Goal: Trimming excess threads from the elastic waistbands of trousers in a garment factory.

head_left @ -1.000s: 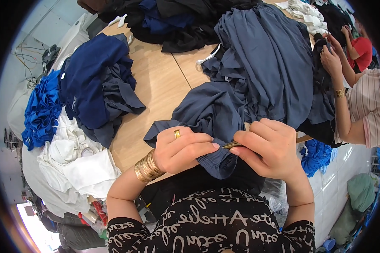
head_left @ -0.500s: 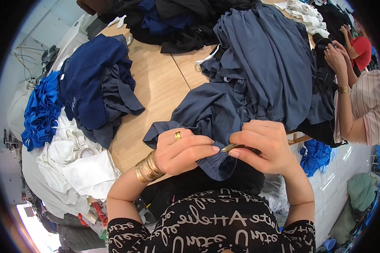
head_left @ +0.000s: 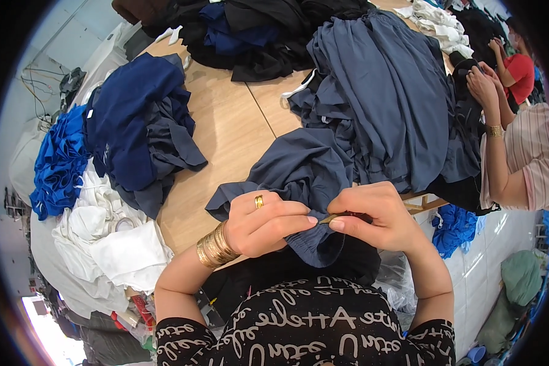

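A slate-blue garment (head_left: 299, 171) lies bunched at the near edge of the wooden table (head_left: 226, 128). My left hand (head_left: 263, 221), with a gold ring and gold bangles, pinches a fold of this garment. My right hand (head_left: 375, 215) grips a small brass-coloured tool (head_left: 329, 218) whose tip meets the fabric between my two hands. Part of the cloth hangs down over my lap.
A large heap of slate-blue cloth (head_left: 390, 97) fills the right of the table. Navy and grey garments (head_left: 140, 128) lie left, black ones (head_left: 250, 30) at the far end. Bright blue fabric (head_left: 58, 161) and white cloth (head_left: 116, 244) pile beside the table. Another person's hands (head_left: 485, 85) work at right.
My right hand has shifted slightly, turning the small tool against the fold. My left hand keeps its pinch. The other person's hands have moved a little.
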`<act>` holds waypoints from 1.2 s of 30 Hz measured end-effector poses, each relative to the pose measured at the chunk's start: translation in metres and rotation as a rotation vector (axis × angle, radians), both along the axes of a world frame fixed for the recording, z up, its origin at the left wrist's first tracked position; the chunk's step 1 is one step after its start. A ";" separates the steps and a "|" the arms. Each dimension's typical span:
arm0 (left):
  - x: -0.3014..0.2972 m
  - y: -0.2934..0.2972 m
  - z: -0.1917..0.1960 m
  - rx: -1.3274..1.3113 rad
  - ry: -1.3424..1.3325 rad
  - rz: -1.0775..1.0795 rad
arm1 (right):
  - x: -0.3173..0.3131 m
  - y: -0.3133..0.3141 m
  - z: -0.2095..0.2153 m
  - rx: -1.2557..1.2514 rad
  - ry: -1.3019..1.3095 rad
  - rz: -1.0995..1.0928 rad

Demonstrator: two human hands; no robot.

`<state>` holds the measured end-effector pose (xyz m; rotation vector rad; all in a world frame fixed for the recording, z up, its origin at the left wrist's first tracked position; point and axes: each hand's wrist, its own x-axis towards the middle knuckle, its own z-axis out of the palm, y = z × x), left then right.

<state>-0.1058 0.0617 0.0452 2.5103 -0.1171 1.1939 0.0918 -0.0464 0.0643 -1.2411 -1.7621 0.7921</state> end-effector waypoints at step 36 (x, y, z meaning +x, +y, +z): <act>-0.008 -0.004 0.006 -1.684 0.508 -0.083 | -0.005 0.007 -0.013 0.091 -0.105 -0.588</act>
